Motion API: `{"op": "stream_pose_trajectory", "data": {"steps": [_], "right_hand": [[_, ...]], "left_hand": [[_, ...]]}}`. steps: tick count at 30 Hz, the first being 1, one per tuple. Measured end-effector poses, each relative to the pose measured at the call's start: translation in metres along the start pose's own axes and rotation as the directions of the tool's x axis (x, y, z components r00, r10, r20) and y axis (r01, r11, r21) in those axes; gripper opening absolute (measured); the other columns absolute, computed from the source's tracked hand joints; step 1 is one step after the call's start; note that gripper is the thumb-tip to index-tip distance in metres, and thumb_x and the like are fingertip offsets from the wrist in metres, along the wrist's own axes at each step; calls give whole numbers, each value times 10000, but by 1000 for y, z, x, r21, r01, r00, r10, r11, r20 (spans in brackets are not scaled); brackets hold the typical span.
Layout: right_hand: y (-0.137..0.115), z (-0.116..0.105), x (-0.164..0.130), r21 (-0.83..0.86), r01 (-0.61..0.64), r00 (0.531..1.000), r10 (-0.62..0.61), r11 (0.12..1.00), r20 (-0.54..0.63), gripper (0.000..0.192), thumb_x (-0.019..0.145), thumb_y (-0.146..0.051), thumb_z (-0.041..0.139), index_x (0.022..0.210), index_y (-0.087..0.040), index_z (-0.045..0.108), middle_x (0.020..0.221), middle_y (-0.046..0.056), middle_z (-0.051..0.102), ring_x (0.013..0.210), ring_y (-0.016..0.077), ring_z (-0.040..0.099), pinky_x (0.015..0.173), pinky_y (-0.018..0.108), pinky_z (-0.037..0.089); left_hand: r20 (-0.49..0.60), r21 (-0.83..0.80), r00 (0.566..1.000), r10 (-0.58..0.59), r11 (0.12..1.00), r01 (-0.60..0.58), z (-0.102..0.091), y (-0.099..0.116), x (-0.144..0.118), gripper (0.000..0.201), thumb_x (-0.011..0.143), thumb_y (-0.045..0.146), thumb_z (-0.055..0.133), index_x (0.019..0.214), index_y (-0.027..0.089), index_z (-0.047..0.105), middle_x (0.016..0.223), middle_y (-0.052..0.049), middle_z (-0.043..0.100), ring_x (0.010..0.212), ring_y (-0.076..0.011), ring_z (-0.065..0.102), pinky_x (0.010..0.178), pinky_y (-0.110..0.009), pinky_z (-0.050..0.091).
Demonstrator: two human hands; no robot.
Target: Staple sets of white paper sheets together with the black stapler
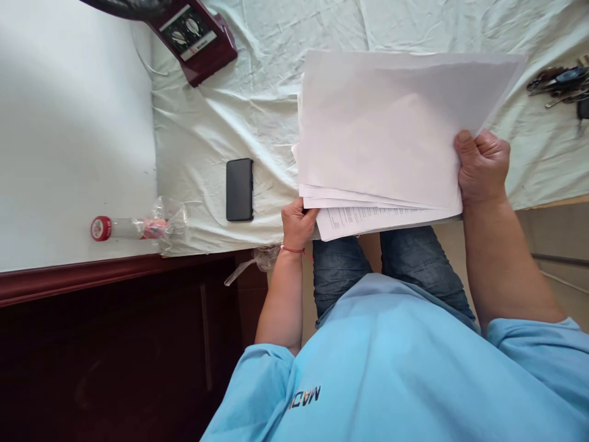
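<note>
A stack of white paper sheets (pixel 381 129) is held up over the near edge of the table. Its top sheet looks blank, and printed lines show on a lower sheet that sticks out toward me. My right hand (pixel 483 164) grips the right edge, thumb on top and fingers underneath. At the lower left corner, my left hand (pixel 299 224) is closed on the stack, its fingertips partly hidden by the sheets. The sheets are slightly fanned along the near side.
A pale cloth (pixel 271 110) covers the table. Left of the papers lies a black phone (pixel 239 189). Farther left is a clear bottle with a red cap (pixel 101 228) beside crumpled plastic. A dark red appliance with knobs (pixel 197 40) stands at the back left, and keys (pixel 559 83) lie far right.
</note>
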State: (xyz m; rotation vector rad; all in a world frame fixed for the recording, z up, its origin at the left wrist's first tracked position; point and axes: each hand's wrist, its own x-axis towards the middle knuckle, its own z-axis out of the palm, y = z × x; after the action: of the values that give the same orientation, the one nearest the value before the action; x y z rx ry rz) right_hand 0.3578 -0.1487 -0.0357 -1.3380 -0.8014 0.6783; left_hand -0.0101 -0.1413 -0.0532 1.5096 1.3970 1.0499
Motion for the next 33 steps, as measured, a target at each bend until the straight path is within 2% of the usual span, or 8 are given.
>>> {"op": "stream_pose_trajectory", "data": {"steps": [10,14,17,20,22,25,29,33], "right_hand": [[1,-2,0,8,-6,1000,6,1000,25,674,662,-782,928,669,-192,603,664,-16,533,659,103,476,700,321,529],[2,-2,2,20,13,1000,-14,1000,20,661,678,-778,922,681,-189,621,676,-10,544,679,113,506,714,325,537],[5,-3,5,22,20,1000,-20,1000,-2,686,668,-800,913,651,-198,585,661,-9,517,672,116,485,698,331,522],[8,-4,6,8,18,1000,-18,1000,-22,752,628,-810,928,593,-210,475,611,-22,408,631,100,393,646,329,470],[7,-4,6,7,24,999,-24,1000,-31,757,632,-811,925,597,-213,464,620,-21,411,640,102,395,651,331,468],[4,-2,3,23,31,999,-31,999,-23,722,652,-800,920,614,-206,511,657,-7,503,673,114,461,699,340,506],[1,0,2,34,29,999,-29,999,13,663,693,-781,908,643,-199,594,705,9,599,725,140,565,782,365,557],[1,-1,1,54,15,1000,-16,998,20,623,687,-744,933,679,-185,658,711,8,617,697,123,557,774,349,554]], "left_hand": [[-39,-101,999,-35,994,31,0,-2,-2,379,849,480,846,679,155,753,624,24,648,610,-103,498,611,-250,387],[50,-190,998,-48,980,57,-5,-1,-1,401,799,558,920,825,171,819,789,-19,758,733,-144,622,688,-261,500],[157,-222,987,-23,973,58,-10,-2,1,379,745,484,987,956,203,844,940,-43,770,890,-176,682,835,-294,563],[103,-168,994,27,986,-9,-11,-8,3,277,780,434,966,860,210,823,919,-34,714,926,-174,658,886,-298,543],[43,-141,999,6,990,0,-8,-12,4,281,798,442,944,801,205,792,866,-21,686,873,-168,630,861,-300,530],[-25,-132,998,-62,990,58,-4,-13,5,354,783,475,936,721,190,736,745,8,624,741,-142,547,750,-284,476],[-38,-147,995,-95,985,89,-2,-6,5,413,775,516,925,672,182,704,694,14,599,704,-132,497,688,-278,422],[-40,-147,996,-78,987,72,-3,0,5,354,772,458,926,667,185,726,688,13,617,698,-128,498,679,-272,413]]}}
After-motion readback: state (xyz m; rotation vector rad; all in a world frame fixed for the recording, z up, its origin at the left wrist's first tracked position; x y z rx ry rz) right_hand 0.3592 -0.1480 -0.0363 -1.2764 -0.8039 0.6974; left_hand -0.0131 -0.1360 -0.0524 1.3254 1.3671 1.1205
